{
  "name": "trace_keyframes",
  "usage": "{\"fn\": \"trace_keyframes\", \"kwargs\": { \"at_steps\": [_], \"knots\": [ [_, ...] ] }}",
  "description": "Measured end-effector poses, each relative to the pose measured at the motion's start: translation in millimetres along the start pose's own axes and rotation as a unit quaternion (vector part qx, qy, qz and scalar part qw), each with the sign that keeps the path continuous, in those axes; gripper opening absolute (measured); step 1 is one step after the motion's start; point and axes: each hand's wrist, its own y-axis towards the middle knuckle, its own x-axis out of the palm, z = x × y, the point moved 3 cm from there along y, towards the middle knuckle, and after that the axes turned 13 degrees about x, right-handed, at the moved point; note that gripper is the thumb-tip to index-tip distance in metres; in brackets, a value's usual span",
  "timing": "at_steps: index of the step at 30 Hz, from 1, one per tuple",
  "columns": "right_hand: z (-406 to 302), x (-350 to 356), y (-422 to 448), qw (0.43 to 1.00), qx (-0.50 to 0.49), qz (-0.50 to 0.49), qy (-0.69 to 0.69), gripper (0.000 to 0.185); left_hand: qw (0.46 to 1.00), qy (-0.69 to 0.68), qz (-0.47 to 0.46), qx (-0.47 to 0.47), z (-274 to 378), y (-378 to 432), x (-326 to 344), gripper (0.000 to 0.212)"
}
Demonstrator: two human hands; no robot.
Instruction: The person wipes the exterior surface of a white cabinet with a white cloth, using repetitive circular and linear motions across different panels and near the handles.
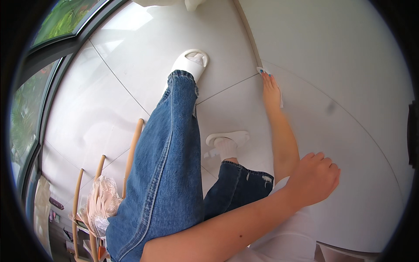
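Observation:
My right hand [271, 88] is stretched out flat over a thin white cloth or wipe [281, 100], at the lower edge of a smooth white panel [353, 82]. Bits of the cloth show beyond the fingertips and beside the palm. Nearer to me, my left hand [316, 178] is curled up in front of the same panel, with its back towards the camera and nothing seen in it. Whether it touches the panel I cannot tell. A small dark smudge or shadow [331, 107] shows on the panel.
My legs in blue jeans [163, 157] and white slippers are on the pale tiled floor [222, 65]. Light wooden furniture legs [133, 150] with a pink lace-trimmed cloth [103, 203] stand at left. Dark-framed glazing [68, 46] runs along the upper left.

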Motion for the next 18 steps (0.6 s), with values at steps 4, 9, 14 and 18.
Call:
{"fn": "trace_keyframes", "kwargs": {
  "at_steps": [4,9,14,18],
  "knots": [
    [17,2,-61,0.977,0.143,0.04,0.152,0.055,1.0,-0.02,0.007,-0.002,7,-3,-8,0.023],
    [107,-60,-90,0.867,0.433,0.21,0.128,0.064,0.998,-0.058,-0.003,-0.005,17,-8,-6,0.023],
    [92,-74,-20,0.926,0.291,0.175,0.167,0.053,0.998,-0.066,-0.02,0.004,21,-16,0,0.023],
    [41,-10,-43,0.967,0.196,0.075,0.143,0.059,0.998,-0.064,-0.001,0.001,25,-5,-3,0.023]
  ]
}}
